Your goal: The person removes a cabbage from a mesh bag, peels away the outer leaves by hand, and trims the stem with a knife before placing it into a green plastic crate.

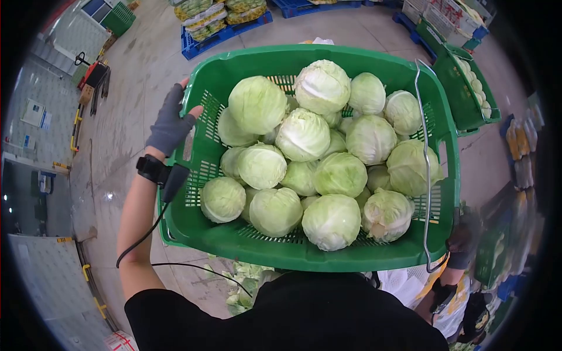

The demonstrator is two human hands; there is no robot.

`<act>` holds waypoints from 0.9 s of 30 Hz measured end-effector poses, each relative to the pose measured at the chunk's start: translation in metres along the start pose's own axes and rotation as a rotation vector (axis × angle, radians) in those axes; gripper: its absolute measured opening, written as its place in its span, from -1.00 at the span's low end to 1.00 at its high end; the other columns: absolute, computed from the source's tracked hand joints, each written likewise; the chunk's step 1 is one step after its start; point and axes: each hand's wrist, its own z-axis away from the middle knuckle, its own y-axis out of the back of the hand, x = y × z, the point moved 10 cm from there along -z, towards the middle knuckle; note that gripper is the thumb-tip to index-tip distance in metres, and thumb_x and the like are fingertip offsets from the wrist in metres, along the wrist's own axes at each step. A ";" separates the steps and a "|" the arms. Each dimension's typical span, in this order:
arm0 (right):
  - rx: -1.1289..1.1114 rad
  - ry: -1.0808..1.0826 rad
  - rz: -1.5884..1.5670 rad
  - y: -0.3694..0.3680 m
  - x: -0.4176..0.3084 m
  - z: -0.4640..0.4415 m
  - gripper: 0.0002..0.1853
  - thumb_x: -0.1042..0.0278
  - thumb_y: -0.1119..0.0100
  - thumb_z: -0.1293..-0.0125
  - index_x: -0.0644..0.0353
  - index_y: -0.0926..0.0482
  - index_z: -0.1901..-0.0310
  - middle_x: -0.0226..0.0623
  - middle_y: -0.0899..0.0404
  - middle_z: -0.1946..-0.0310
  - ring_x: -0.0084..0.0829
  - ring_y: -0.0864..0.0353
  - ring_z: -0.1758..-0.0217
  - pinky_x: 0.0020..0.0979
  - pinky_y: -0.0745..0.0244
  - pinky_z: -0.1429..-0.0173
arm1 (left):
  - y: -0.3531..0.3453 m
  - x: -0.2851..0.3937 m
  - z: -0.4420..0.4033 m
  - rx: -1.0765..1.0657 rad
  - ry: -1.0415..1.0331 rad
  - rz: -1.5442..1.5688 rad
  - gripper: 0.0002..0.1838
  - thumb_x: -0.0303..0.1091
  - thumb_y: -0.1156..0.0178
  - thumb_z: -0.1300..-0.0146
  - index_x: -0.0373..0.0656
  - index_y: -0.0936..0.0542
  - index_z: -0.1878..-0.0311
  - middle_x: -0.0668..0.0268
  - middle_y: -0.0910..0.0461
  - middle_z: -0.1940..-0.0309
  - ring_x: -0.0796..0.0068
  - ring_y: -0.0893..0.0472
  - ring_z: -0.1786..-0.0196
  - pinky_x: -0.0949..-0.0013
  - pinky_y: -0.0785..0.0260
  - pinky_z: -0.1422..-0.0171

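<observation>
A green plastic crate full of pale green cabbages fills the middle of the head view, close in front of my body. My left hand, in a grey glove, is closed on its left rim by the handle slot, the bare thumb tip over the edge. At the lower right side of the crate is my right hand in a dark glove, holding that side. Its fingers are blurred and mostly hidden. A metal wire handle lies across the right end of the crate, over some cabbages.
Loose leaves lie on the floor below the crate. Stacked bags on a blue pallet stand ahead. Another green crate with pale produce sits at right. At far left is a pallet jack; white bags are at lower right.
</observation>
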 end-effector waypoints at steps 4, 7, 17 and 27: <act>0.023 -0.004 -0.046 0.002 0.002 0.002 -0.72 0.56 -0.06 0.05 0.26 -0.37 0.22 -0.07 -0.45 0.19 -0.39 -0.49 0.23 -0.11 -0.22 -0.26 | 0.041 -0.023 0.008 -0.027 0.069 -0.373 -0.34 -0.30 -0.20 -0.09 0.00 -0.17 -0.27 0.20 -0.18 -0.24 0.23 -0.20 -0.27 0.20 -0.13 -0.25; -0.061 0.003 -0.027 0.001 -0.001 -0.001 -0.73 0.57 -0.04 0.04 0.29 -0.37 0.22 -0.07 -0.44 0.18 -0.39 -0.49 0.22 -0.11 -0.21 -0.27 | 0.078 -0.042 0.018 0.059 0.233 -0.457 -0.35 -0.17 -0.20 -0.08 -0.15 -0.22 -0.22 0.10 -0.30 -0.14 0.22 -0.26 -0.23 0.32 -0.11 -0.24; -0.058 -0.001 -0.016 0.006 0.001 -0.002 -0.74 0.58 0.01 -0.01 0.27 -0.37 0.19 -0.05 -0.42 0.16 -0.34 -0.48 0.16 -0.11 -0.19 -0.29 | 0.009 -0.181 0.256 -0.193 1.107 0.419 -0.58 0.02 -0.01 -0.19 -0.15 -0.49 0.10 0.29 -0.51 0.17 0.46 -0.47 0.24 0.32 -0.37 0.18; 0.034 0.005 0.142 0.019 -0.002 -0.007 -0.73 0.55 0.00 0.00 0.30 -0.35 0.19 -0.08 -0.41 0.21 -0.32 -0.44 0.16 -0.11 -0.16 -0.30 | 0.007 -0.247 0.309 -0.133 0.831 0.407 -0.63 -0.04 0.06 -0.25 -0.15 -0.50 0.14 0.27 -0.53 0.30 0.47 -0.49 0.35 0.41 -0.38 0.27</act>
